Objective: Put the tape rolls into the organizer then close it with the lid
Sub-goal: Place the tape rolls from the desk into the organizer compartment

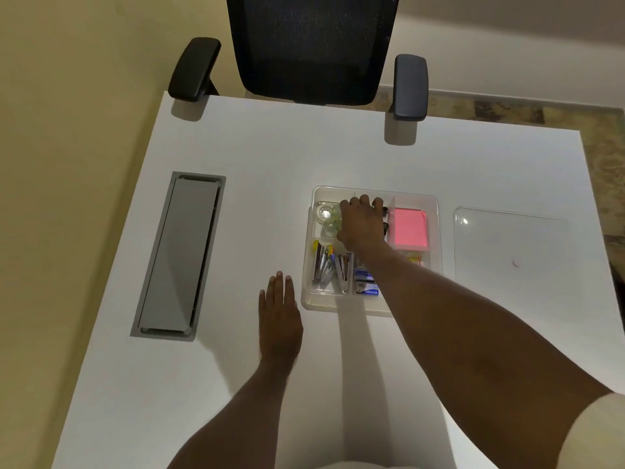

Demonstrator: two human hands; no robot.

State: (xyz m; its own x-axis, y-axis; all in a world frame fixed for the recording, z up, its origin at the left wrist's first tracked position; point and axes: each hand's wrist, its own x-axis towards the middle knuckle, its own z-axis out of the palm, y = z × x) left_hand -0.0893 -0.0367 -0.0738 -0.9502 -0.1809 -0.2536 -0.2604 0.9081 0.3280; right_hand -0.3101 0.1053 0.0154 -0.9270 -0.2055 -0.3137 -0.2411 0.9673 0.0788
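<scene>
A clear plastic organizer (pixel 434 204) sits mid-table, divided into compartments. In its far left compartment lie clear tape rolls: one (pixel 325 212) at the back, another (pixel 328 228) just in front of it. My right hand (pixel 362 225) reaches into the organizer beside those rolls, fingers curled down; what it grips is hidden under the hand. My left hand (pixel 279 316) rests flat on the table, left of the organizer, fingers together and holding nothing. The clear lid (pixel 507 245) lies flat on the table to the right of the organizer.
The organizer also holds pink sticky notes (pixel 409 231), staplers (pixel 324 265), staple boxes (pixel 365 282) and coloured clips (pixel 416 258). A grey cable hatch (pixel 179 255) is set into the table at left. A black office chair (pixel 311 49) stands at the far edge.
</scene>
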